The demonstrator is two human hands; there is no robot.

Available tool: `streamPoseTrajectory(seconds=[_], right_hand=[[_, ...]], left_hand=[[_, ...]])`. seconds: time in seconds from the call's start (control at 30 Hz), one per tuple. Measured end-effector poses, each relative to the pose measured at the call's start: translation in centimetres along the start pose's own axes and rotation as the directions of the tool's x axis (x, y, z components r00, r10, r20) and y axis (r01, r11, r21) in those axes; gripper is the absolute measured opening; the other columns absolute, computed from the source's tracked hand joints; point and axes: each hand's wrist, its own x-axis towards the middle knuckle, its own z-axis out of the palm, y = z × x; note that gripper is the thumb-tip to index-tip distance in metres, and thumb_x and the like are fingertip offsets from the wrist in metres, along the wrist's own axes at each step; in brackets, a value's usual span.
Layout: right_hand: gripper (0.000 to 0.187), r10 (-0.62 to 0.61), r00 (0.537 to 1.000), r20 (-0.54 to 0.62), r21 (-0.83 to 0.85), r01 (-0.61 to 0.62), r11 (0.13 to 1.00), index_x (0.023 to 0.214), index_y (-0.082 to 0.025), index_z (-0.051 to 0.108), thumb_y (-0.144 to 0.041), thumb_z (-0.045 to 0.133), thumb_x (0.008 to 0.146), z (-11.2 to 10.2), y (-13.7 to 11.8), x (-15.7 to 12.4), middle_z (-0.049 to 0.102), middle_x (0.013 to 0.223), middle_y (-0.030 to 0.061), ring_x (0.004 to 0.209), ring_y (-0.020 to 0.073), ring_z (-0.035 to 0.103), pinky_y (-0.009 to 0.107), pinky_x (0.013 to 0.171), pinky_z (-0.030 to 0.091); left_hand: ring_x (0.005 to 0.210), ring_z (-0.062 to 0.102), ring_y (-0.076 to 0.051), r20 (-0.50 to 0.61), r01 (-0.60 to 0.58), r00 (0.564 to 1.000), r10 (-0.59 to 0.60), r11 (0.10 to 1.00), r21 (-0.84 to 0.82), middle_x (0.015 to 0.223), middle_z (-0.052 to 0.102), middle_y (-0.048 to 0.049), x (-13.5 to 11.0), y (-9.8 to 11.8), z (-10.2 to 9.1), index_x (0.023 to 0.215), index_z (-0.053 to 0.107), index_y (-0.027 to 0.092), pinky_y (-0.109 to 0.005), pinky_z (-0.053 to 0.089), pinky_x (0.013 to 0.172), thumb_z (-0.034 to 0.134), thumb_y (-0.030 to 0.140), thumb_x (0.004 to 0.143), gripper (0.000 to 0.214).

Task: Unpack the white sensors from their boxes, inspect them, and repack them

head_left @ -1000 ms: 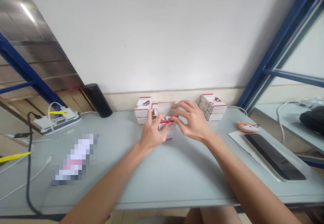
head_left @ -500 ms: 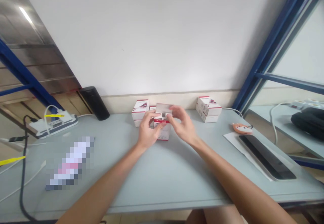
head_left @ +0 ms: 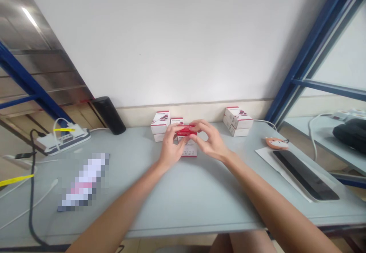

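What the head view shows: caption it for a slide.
Left hand and right hand hold a red-and-white box at a grey table.

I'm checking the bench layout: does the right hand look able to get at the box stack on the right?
Probably yes, once freed: the right hand is at the box in front, but nothing shows standing between it and the stack, slightly farther back.

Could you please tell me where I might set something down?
The grey desk looks bare between left forearm, right forearm and red-and-white cardboard box, and between right forearm and white paper sheet. It is crowded where left hand and right hand hold that box near stacked white boxes, and by the white power strip.
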Motion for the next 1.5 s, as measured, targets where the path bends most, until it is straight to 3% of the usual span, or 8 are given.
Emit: streamPoseTrajectory(seconds=[0.13,0.27,0.33,0.53,0.7,0.9,1.3,1.5], right_hand=[[0.018,0.044,0.998,0.049,-0.013,-0.043,0.999,0.114,-0.026,0.067,-0.034,0.062,0.099,0.1,0.5,-0.4,0.062,0.138,0.0109,0.123,0.0237,0.065,0.041,0.108,0.051],[0.088,0.298,0.93,0.213,0.056,-0.316,0.947,0.161,-0.031,0.031,-0.03,0.075,0.085,1.5,1.4,-1.2,0.051,0.155,0.0145,0.122,0.027,0.066,0.044,0.101,0.057],[0.091,0.371,0.895,0.249,0.124,-0.41,0.904,0.162,-0.028,0.027,-0.033,0.075,0.085,2.1,1.7,-1.4,0.065,0.138,0.0123,0.109,0.0253,0.071,0.042,0.092,0.06],[0.069,0.38,0.9,-0.212,-0.166,-0.416,0.894,0.141,-0.027,0.05,-0.053,0.077,0.083,2.0,0.9,-0.9,0.073,0.122,0.0104,0.097,0.029,0.071,0.042,0.083,0.057],[0.056,0.159,0.986,-0.051,-0.657,-0.153,0.738,0.144,-0.022,0.05,-0.041,0.068,0.096,3.2,1.2,0.5,0.071,0.123,0.0158,0.107,0.0334,0.067,0.044,0.093,0.05],[0.066,0.038,0.968,0.248,-0.697,0.151,0.701,0.141,-0.014,0.054,-0.049,0.076,0.09,7.4,1.7,1.6,0.064,0.128,0.0207,0.119,0.0357,0.059,0.044,0.098,0.05],[0.061,0.024,0.987,0.16,-0.39,0.041,0.92,0.148,-0.028,0.055,-0.03,0.075,0.09,8.2,6.4,3.1,0.055,0.142,0.012,0.137,0.032,0.049,0.049,0.112,0.051],[0.04,-0.002,0.994,0.108,-0.621,0.069,0.781,0.142,-0.03,0.061,-0.035,0.055,0.102,-0.9,6.0,0.8,0.051,0.154,0.0117,0.149,0.033,0.041,0.055,0.12,0.039]], left_hand=[[0.121,0.065,-0.024,-0.042,0.0,0.999,0.002,0.999,0.053,0.126,0.065,-0.0112,0.2,-0.8,0.0,0.113,0.061,0.024,-0.043,0.055,0.103,0.07,0.038,0.096,0.023],[0.097,0.072,-0.019,-0.236,0.176,0.951,-0.202,0.976,-0.128,0.107,0.069,-0.0086,0.9,-1.6,0.0,0.103,0.055,0.022,-0.035,0.059,0.086,0.064,0.049,0.098,0.03],[0.095,0.071,-0.019,-0.257,0.189,0.94,-0.224,0.97,-0.155,0.105,0.07,-0.0084,1.3,-1.8,-0.4,0.103,0.053,0.022,-0.034,0.059,0.085,0.062,0.051,0.099,0.031],[0.135,0.054,-0.029,-0.391,0.16,0.92,-0.032,0.94,0.3,0.13,0.064,-0.0146,2.1,-2.4,-2.8,0.121,0.062,0.023,-0.051,0.036,0.119,0.054,0.04,0.103,0.026],[0.141,0.051,-0.031,-0.454,0.638,0.71,-0.539,0.765,0.088,0.144,0.059,-0.0182,1.6,-5.2,-3.5,0.139,0.05,0.021,-0.052,0.036,0.119,0.05,0.045,0.102,0.043],[0.116,0.071,-0.032,-0.337,0.747,0.639,-0.692,0.663,0.056,0.126,0.073,-0.0186,1.1,-6.9,-3.1,0.137,0.054,0.018,-0.043,0.051,0.103,0.029,0.054,0.107,0.053],[0.119,0.07,-0.033,-0.3,0.754,0.649,-0.7,0.645,0.126,0.128,0.073,-0.0187,1.4,-6.7,-3.5,0.138,0.055,0.019,-0.045,0.052,0.102,0.029,0.051,0.107,0.051],[0.143,0.05,-0.032,-0.348,0.649,0.748,-0.566,0.732,0.206,0.149,0.057,-0.0221,1.6,-5.6,-3.9,0.145,0.048,0.015,-0.049,0.037,0.119,0.035,0.044,0.105,0.05]])
